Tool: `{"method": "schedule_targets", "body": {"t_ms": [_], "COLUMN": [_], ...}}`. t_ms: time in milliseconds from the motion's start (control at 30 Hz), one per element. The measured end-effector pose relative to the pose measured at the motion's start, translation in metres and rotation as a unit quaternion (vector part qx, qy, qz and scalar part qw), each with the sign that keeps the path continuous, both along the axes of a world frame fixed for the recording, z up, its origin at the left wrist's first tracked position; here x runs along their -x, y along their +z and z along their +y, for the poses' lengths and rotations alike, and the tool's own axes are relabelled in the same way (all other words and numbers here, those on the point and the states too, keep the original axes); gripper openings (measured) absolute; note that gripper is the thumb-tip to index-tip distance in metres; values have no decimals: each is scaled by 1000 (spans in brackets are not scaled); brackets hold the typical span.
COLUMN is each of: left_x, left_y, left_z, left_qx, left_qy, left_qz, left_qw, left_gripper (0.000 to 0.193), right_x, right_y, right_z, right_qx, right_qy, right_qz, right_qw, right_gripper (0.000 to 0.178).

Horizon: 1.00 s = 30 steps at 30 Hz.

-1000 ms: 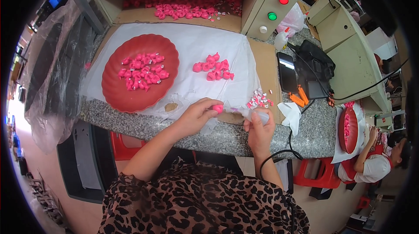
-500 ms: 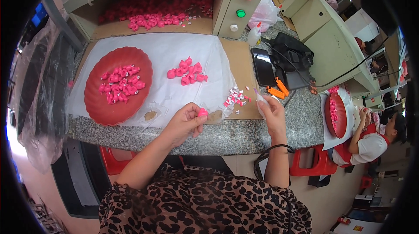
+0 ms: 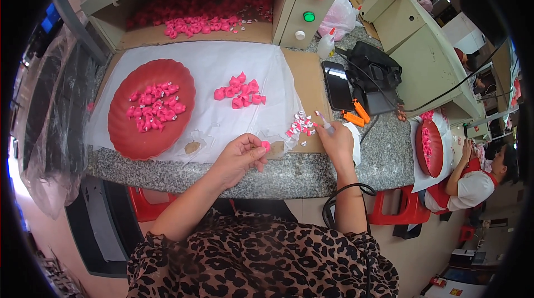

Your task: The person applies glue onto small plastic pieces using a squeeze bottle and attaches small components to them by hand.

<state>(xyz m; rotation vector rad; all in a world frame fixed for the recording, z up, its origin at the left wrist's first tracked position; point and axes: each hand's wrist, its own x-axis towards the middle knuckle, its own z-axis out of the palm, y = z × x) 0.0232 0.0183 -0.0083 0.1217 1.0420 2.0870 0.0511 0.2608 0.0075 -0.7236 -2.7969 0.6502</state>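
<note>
My left hand (image 3: 240, 159) is closed, pinching a small bright pink piece (image 3: 266, 145) between thumb and fingertips over the front of the work surface. My right hand (image 3: 336, 143) bends down beside a little heap of pink and white bits (image 3: 300, 123), its fingertips at the heap's right edge. A slim pale applicator with a purplish tip (image 3: 325, 120) sticks out of its grip; a white part shows at the hand's right side. Several pink figurines (image 3: 240, 91) lie grouped on the white sheet. Further left, a red scalloped dish (image 3: 119, 125) holds more of them, with whitish details.
Behind the sheet, a grey box-like cabinet (image 3: 286, 14) holds many pink pieces. To the right are a phone (image 3: 337, 85), a black bag (image 3: 370, 70), orange tools (image 3: 356, 113) and a glue bottle (image 3: 327, 46). Another person (image 3: 473, 181) sits at the right.
My right hand has moved left and turned down, its fingertips now at the heap of bits. My left hand has shifted slightly right, still holding the pink piece.
</note>
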Motion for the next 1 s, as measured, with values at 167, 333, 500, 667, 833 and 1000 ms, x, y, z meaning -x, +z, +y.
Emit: {"method": "schedule_targets", "body": {"t_ms": [167,333,500,667,833,1000], "left_x": [-2,-4,-8,-10,-10,-10], "left_y": [2,-1,-9,-9,-11,-11], "left_z": [-1,-2,0,-4,-7,-7], "left_qx": [15,9,24,41,38,45], "left_qy": [23,25,36,52,42,33], "left_qz": [39,20,64,95,103,120], "left_qw": [999,999,997,993,993,991], "left_gripper": [21,28,28,27,28,26], "right_x": [4,-12,-27,-27,-26,-26], "right_y": [4,4,7,0,0,-1], "right_z": [-2,-22,-80,-88,-86,-87], "right_qx": [-25,370,700,722,704,705], "right_qy": [-5,54,73,66,79,81], "right_qz": [-28,74,50,12,-33,-34], "right_qw": [999,925,709,688,705,704], "right_gripper": [30,21,12,13,13,14]}}
